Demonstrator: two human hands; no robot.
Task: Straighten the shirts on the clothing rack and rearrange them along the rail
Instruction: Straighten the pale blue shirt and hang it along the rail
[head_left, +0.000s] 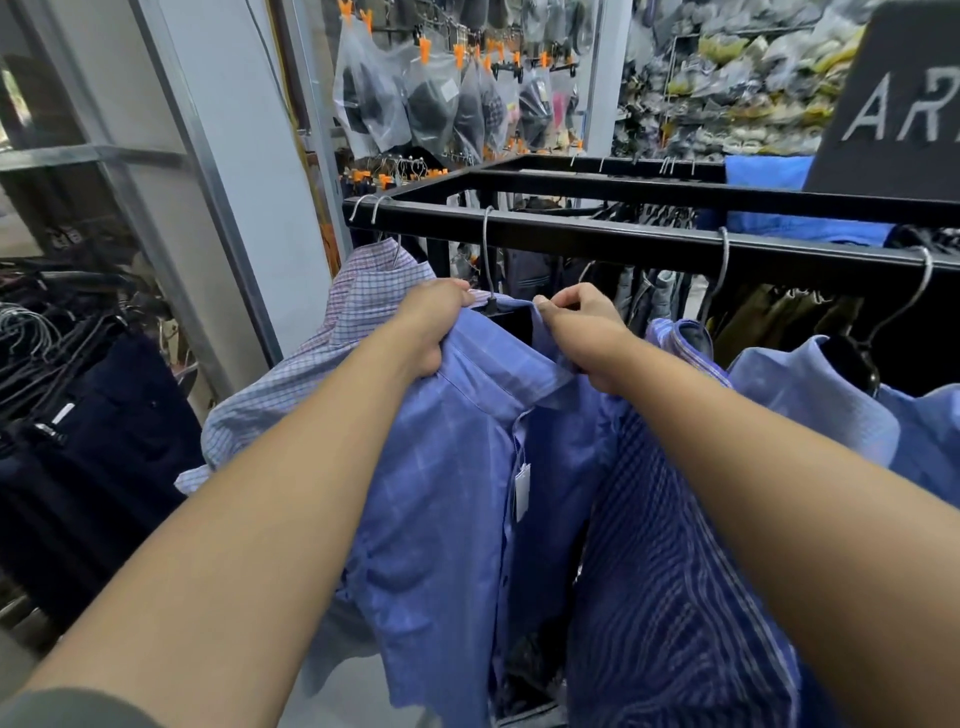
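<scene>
Bags of clothes (431, 98) are hanging on the back wall of the shop. I am looking down at a black rail (623, 228) with shirts hanging from it. A blue shirt (447, 493) is hanging in the middle, right in front of me. My left hand (434, 325) is curling round its collar on the left side and gripping the cloth. My right hand (582, 332) is pinching the collar on the other side with thumb and fingers. A checked shirt (332, 332) is hanging just left of it. A striped shirt (665, 545) is touching it on the right. A white tag (521, 488) is dangling by its buttons.
</scene>
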